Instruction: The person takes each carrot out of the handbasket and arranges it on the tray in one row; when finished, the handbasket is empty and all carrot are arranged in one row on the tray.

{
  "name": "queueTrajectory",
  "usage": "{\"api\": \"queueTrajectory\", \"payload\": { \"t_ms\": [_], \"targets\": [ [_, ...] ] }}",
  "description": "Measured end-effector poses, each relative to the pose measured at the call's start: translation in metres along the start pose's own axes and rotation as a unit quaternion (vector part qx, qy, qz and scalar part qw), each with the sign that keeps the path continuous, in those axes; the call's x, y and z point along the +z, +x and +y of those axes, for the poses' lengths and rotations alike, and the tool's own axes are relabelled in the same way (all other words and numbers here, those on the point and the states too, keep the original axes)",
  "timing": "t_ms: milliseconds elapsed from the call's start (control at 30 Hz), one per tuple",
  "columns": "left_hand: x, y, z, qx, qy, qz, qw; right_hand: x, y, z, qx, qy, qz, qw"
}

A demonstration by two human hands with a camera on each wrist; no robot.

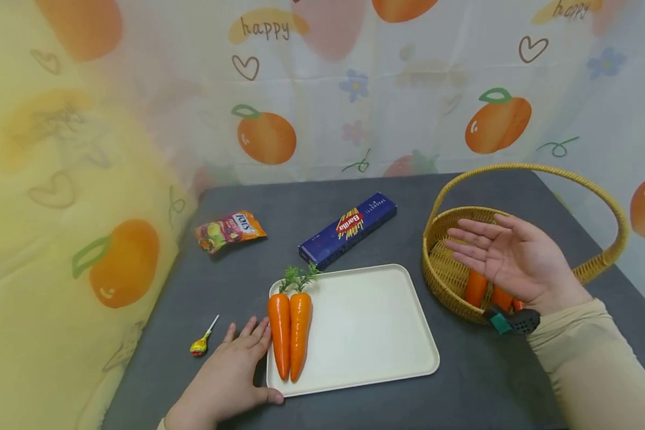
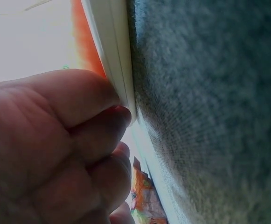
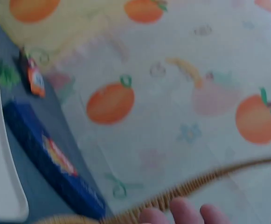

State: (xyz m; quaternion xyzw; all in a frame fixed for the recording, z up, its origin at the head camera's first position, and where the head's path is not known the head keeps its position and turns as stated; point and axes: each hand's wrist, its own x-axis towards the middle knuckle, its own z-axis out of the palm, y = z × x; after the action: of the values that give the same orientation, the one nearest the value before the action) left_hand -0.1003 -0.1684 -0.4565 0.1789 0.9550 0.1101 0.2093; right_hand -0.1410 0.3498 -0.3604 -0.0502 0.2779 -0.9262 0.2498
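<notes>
My left hand (image 1: 231,368) rests at the left edge of a cream tray (image 1: 365,334), fingers spread along its rim and thumb at the near left corner. In the left wrist view, fingertips (image 2: 119,100) meet the tray's side. Two orange carrots with green tops, a left carrot (image 1: 280,334) and a right carrot (image 1: 300,334), lie side by side on the tray's left part. My right hand (image 1: 507,254) is held over a wicker basket (image 1: 445,298), palm showing and fingers extended, with nothing in it. Below that hand, more carrots (image 1: 475,288) lie in the basket, partly hidden.
Behind the tray lies a blue Barilla spaghetti box (image 1: 349,230). An orange candy bag (image 1: 230,231) is at the back left. A yellow-wrapped lollipop (image 1: 200,343) lies left of my left hand. The basket's tall handle (image 1: 537,170) arches above the right hand. Printed curtains border the grey table.
</notes>
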Motion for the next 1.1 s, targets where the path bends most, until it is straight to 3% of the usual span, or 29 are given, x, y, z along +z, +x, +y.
{"api": "queueTrajectory", "payload": {
  "t_ms": [67,133,233,333,533,667,900,1000,1100],
  "targets": [
    [0.001,0.001,0.0,-0.001,-0.001,0.001,1.0,-0.012,-0.01,-0.015,-0.002,0.009,0.043,0.999],
    [0.001,0.001,0.0,-0.004,0.0,0.002,1.0,-0.022,-0.018,-0.025,-0.006,-0.022,0.091,0.9956],
    [0.0,0.0,-0.001,-0.003,-0.001,0.005,1.0,-0.032,-0.024,-0.035,-0.001,-0.094,0.167,0.9815],
    [-0.001,-0.001,-0.001,0.001,-0.004,0.006,1.0,-0.038,-0.026,-0.04,0.019,-0.149,0.207,0.9669],
    [-0.001,0.0,0.0,0.002,-0.003,0.002,1.0,-0.049,-0.028,-0.042,0.066,-0.203,0.231,0.9492],
    [-0.001,0.001,0.0,0.003,-0.001,-0.001,1.0,-0.051,-0.026,-0.038,0.095,-0.271,0.249,0.9249],
    [-0.002,0.002,0.001,-0.002,0.002,-0.009,1.0,-0.046,-0.017,-0.031,0.138,-0.399,0.266,0.8667],
    [-0.003,0.002,0.001,-0.002,0.001,-0.011,0.9999,-0.043,-0.012,-0.029,0.145,-0.405,0.272,0.8607],
    [-0.003,0.002,0.0,-0.002,0.002,-0.01,0.9999,-0.043,-0.005,-0.027,0.146,-0.389,0.275,0.8669]
  ]
}}
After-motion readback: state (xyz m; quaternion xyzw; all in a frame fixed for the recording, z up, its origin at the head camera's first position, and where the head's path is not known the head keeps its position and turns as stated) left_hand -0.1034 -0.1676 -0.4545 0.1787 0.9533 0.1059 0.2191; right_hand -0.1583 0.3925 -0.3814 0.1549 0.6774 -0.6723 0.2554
